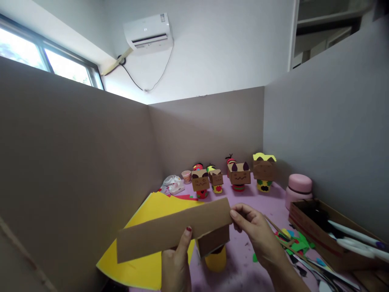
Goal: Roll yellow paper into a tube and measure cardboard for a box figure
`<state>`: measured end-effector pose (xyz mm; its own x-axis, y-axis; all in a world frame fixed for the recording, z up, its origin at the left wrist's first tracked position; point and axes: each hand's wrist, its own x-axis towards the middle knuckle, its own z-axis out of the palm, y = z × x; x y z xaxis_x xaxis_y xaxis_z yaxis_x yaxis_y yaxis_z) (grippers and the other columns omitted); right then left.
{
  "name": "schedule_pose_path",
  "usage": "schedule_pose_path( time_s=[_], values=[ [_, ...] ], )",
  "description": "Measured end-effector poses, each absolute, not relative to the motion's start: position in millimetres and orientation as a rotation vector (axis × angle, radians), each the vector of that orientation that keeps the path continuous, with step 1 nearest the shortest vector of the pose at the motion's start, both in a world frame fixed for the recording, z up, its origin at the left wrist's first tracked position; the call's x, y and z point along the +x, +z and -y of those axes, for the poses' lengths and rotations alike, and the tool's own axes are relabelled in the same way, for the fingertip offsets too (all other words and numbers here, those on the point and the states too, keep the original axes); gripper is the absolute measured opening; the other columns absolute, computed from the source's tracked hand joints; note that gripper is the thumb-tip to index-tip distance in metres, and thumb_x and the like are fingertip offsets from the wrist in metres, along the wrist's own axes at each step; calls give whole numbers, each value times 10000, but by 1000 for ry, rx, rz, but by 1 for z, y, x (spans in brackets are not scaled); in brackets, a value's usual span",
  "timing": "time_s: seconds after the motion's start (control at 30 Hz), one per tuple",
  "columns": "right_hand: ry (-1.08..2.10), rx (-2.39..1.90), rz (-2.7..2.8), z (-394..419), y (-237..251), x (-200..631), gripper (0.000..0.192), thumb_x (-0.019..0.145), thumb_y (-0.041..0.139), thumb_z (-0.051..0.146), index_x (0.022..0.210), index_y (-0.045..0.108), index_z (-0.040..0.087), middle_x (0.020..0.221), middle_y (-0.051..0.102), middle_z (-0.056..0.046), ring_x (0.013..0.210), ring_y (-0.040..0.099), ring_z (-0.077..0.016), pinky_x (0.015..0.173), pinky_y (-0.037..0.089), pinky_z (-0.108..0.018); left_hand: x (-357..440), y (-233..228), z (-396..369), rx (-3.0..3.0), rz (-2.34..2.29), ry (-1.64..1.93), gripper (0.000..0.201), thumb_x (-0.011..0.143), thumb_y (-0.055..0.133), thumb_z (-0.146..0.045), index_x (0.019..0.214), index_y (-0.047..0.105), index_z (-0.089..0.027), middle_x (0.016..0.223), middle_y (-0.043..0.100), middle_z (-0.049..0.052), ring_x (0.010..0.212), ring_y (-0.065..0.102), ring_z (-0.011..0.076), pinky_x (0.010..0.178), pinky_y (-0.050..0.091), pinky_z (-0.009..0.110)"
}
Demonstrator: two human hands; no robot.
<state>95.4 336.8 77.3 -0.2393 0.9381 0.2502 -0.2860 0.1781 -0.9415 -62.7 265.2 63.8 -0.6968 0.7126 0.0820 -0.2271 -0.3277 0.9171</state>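
Observation:
A long flat cardboard strip (152, 233) is held up in front of me, slanting upward to the right. My left hand (179, 259) grips its lower edge, thumb on the near face and the other fingers hidden behind. At the strip's right end, my right hand (251, 223) has its thumb and fingertips pinched together on the edge. Behind and below the strip, a small cardboard box (214, 239) sits on top of a yellow cup (216, 260). Yellow sheets (139, 267) lie under and left of the strip.
Several cardboard-headed animal figures (239, 174) stand at the back of the purple table (240, 267). To the right are a pink jar (299, 190), a cardboard tray (331, 243) with scissors, and colourful scraps (300, 243). A paper cup (186, 177) and plastic bag (173, 184) sit back left. Grey partitions (206, 129) surround the table.

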Motion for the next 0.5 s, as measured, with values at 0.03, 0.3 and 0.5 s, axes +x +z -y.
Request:
schedule_pose_path(
  time_s=[0.03, 0.3, 0.5],
  values=[
    [1370, -706, 1316, -331, 79, 97, 207, 735, 645, 375, 734, 620, 170, 603, 531, 45, 566, 429, -93, 534, 347, -214, -59, 64, -262, 671, -1330, 2026, 443, 615, 744, -428, 931, 668, -128, 949, 713, 92, 1053, 587, 269, 1005, 387, 397],
    [1453, -754, 1405, -297, 69, 114, 264, 755, 607, 414, 758, 583, 151, 607, 537, 28, 506, 411, -81, 494, 311, -221, -33, 44, -243, 796, -1479, 1885, 388, 535, 746, -506, 646, 702, -137, 675, 710, 75, 713, 644, 236, 720, 515, 313],
    [1518, -787, 1347, -268, 40, 125, 322, 762, 597, 479, 807, 560, 162, 571, 559, 27, 478, 428, -78, 477, 303, -215, -16, 23, -212, 727, -1626, 1742, 464, 466, 718, -633, 515, 669, -174, 525, 680, 70, 578, 628, 239, 629, 504, 327]
  ],
)
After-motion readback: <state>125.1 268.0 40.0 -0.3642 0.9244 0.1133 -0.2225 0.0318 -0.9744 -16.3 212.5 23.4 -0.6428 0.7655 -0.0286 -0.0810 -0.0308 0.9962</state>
